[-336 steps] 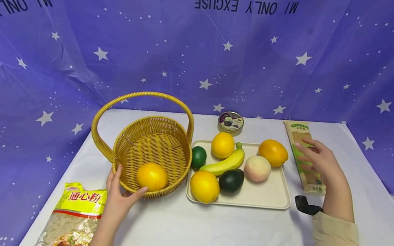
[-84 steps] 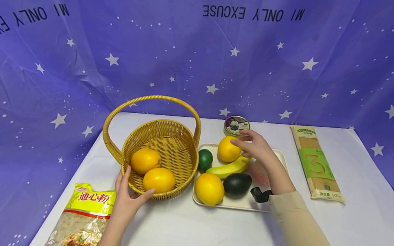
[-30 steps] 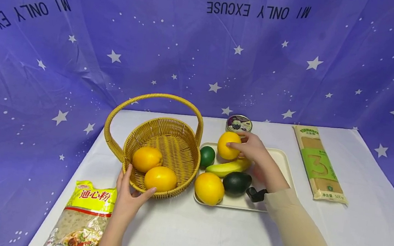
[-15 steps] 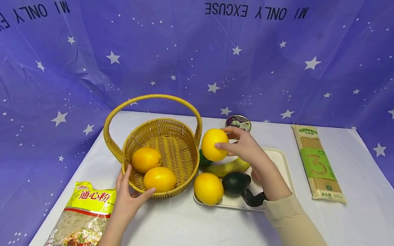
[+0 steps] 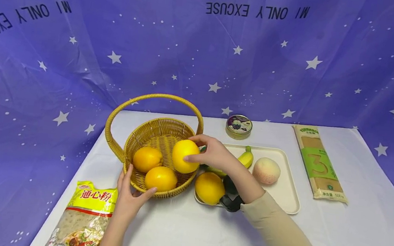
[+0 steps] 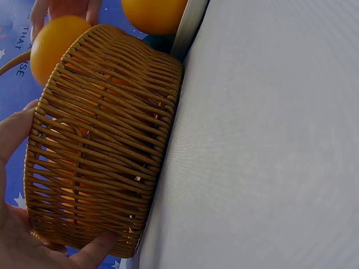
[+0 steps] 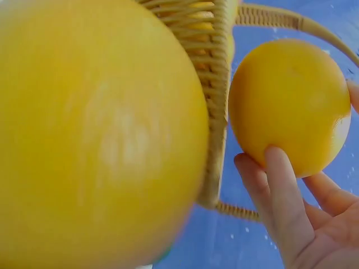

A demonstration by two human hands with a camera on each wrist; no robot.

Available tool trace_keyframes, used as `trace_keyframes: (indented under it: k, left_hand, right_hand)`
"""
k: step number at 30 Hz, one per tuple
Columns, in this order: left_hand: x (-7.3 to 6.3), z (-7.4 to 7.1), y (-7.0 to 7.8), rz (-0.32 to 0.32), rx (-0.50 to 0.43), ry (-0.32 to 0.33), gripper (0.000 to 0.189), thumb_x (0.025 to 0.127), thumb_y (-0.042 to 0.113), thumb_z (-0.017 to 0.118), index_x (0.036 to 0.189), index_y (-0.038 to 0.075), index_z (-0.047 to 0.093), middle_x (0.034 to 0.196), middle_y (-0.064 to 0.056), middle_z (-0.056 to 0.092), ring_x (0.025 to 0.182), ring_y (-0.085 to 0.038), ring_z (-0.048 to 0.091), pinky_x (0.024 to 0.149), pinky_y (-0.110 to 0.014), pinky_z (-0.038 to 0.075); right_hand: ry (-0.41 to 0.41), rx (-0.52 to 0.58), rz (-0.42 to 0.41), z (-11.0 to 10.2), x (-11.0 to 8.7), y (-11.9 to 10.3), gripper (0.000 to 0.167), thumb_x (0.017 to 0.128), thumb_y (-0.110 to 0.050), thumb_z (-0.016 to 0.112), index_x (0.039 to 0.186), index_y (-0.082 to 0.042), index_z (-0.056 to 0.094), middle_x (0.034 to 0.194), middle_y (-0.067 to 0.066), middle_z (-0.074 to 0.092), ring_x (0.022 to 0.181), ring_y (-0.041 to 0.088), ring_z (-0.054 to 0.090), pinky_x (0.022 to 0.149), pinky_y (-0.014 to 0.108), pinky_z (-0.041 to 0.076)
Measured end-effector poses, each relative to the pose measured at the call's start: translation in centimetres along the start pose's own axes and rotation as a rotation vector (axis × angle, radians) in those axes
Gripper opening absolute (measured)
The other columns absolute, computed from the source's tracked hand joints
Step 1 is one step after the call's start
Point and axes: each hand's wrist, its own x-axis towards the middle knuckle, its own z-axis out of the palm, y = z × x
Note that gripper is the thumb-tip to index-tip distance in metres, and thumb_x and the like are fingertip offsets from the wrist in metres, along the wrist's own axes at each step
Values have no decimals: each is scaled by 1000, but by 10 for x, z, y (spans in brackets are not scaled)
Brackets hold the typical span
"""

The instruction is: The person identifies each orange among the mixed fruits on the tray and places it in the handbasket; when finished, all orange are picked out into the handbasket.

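My right hand [image 5: 216,157] pinches an orange [image 5: 182,157] between thumb and fingers, over the right side of the wicker basket [image 5: 159,128]. In the right wrist view, the orange [image 7: 289,106] appears beside the basket rim, fingertips against its skin. With spread fingers and thumb, my left hand [image 5: 129,201] grips the basket's near-left rim; the left wrist view has the thumb at the rim and a finger along the woven wall [image 6: 106,145]. Inside lie two yellow-orange fruits, one farther back [image 5: 147,159] and one nearer [image 5: 161,179].
Right of the basket, a cream tray [image 5: 285,195] bears a yellow fruit [image 5: 209,188], a banana [image 5: 246,158], a peach [image 5: 266,171] and a partly hidden dark avocado. Behind is a round tin [image 5: 238,127]. Noodles [image 5: 319,164] lie right, a pasta bag [image 5: 87,216] front left.
My right hand has gripped the orange on the tray, lifted it and carried it left over the basket. Earlier, a second fruit joined the first inside. My left hand keeps its hold.
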Motion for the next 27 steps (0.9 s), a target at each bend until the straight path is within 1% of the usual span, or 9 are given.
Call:
trace_keyframes:
  k: [2,6,11,15,21,25,27]
  left_hand:
    - [0,1,0,-3,-5,-1,104,83,27,78,157,21,4,158,-11,-15,137,-48,23,108,-52,32]
    - [0,1,0,-7,-6,-4,105,83,28,78,157,21,4,158,-11,-16,138,-47,23,108,-52,32]
    - [0,0,1,-12,-2,-7,106,83,30,77,157,23,2,158,-9,-17,136,-49,24,109,-52,31]
    - [0,-1,1,-10,3,-10,106,83,31,77,157,23,2,158,-9,-17,136,-49,24,108,-52,31]
    - [0,-1,2,-6,1,-2,105,84,29,77,157,23,2,158,-9,-17,134,-50,27,108,-52,32]
    - [0,0,1,-5,-2,-3,104,84,28,77,157,22,2,158,-9,-16,135,-50,26,109,-52,31]
    - [0,0,2,-10,-2,-5,105,84,28,77,157,22,2,158,-10,-17,135,-50,25,109,-52,30]
  right_hand:
    - [0,-35,-11,7,3,-2,63,75,-38,82,130,-18,59,121,0,59,108,21,55,90,37,48]
    - [5,-104,-4,17,8,-3,65,75,-38,82,131,-16,58,120,0,61,109,17,55,93,37,47]
    - [14,-186,9,26,14,1,69,74,-41,81,133,-15,56,119,2,62,105,16,57,90,35,49]
    - [32,-229,13,29,17,1,70,74,-41,82,134,-14,55,117,1,62,102,16,58,88,34,49]
    - [44,-300,-18,33,23,-3,72,75,-41,81,135,-12,54,119,3,63,100,17,59,85,34,50]
    - [53,-323,-2,37,27,-3,72,77,-41,79,137,-13,53,122,4,62,101,18,59,84,34,51]
    - [49,-334,4,38,28,-2,72,78,-41,79,138,-13,52,124,4,61,103,18,59,85,34,51]
